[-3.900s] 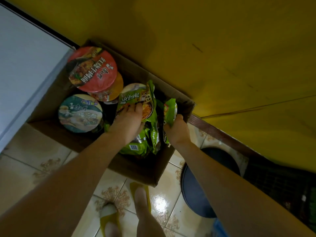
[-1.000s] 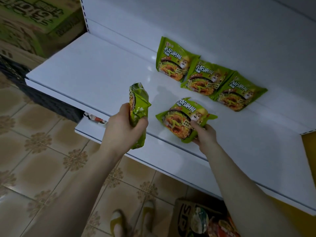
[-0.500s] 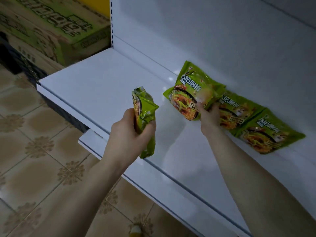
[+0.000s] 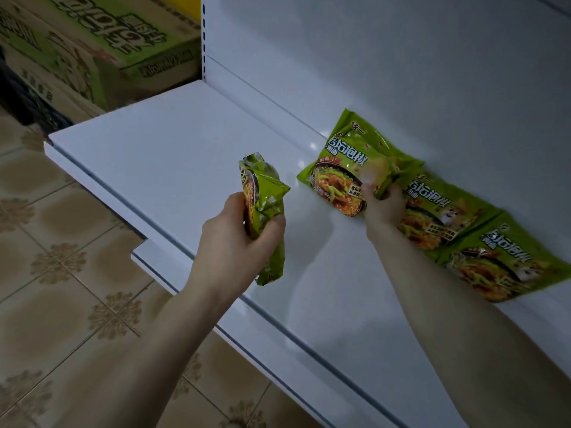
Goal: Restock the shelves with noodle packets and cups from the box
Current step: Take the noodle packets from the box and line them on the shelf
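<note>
Far to your left, big green cartons (image 4: 92,41) sit past the end of the shelf, above the tiled floor (image 4: 61,273). They look like no part of this job. The box you fill up from is not in view.

Then comes the white shelf (image 4: 173,140). Your left hand (image 4: 238,239) hangs over its front edge. The fingers are curled tight round a spare packet (image 4: 264,196). That packet stands on end in your fist, squashed in the middle, and it does not touch the shelf.

Next is your right hand (image 4: 383,206). Its thumb and fingers pinch the corner of the new packet (image 4: 340,171). This packet sits at the back of the shelf, face up, close to the back wall (image 4: 401,57). Its right edge lies over the middle packet (image 4: 445,211). The end packet (image 4: 509,267) lies to the right of that one.

You look to be making a row of packets. I think the new packet is almost in its place. Next, let it go gently, so it does not slide down. Then bring the spare packet across and set it to the left of the new one, face up like the others.
</note>
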Demonstrator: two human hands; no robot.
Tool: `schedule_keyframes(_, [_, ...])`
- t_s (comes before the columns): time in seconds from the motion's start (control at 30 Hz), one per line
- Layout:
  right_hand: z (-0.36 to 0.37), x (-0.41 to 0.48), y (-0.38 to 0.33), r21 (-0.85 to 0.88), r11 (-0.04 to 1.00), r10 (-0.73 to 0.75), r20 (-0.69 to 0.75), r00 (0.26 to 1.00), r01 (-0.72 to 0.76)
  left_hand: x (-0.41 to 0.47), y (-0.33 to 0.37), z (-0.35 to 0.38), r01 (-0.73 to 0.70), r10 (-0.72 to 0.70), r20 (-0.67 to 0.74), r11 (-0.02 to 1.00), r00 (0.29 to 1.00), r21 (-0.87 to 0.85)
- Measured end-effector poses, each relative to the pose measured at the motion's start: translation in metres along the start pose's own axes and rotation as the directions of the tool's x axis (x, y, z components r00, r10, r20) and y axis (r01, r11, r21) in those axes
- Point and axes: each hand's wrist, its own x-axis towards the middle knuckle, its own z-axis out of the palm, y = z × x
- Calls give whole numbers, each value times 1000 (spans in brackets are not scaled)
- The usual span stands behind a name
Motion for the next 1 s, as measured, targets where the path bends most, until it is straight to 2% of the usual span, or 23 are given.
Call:
schedule_keyframes(0.13, [5, 7, -5, 48, 998, 45, -69, 997, -41, 1, 0, 4, -8, 8, 10, 1000, 1000, -4])
schedule_keyframes(0.43, [10, 9, -6, 27, 994, 112, -89, 990, -110, 3, 0, 11, -30, 30, 27, 1000, 999, -8])
schedule_keyframes(0.6, [3, 7, -2, 93, 979, 186, -23, 982, -183, 3, -1, 18, -57, 56, 56, 998, 997, 10])
schedule_keyframes(0.83, [-17, 3, 5, 72, 990, 113, 77, 991, -118, -4, 1, 29, -149, 146, 76, 988, 986, 40])
schedule_keyframes(0.93, [-22, -1, 0, 80, 981, 177, 25, 984, -179, -7, 3, 32, -194, 189, 79, 980, 979, 51])
schedule_keyframes(1.0, [-27, -10, -4, 128, 968, 208, 68, 976, -215, -10, 4, 33, -216, 210, 81, 974, 974, 65])
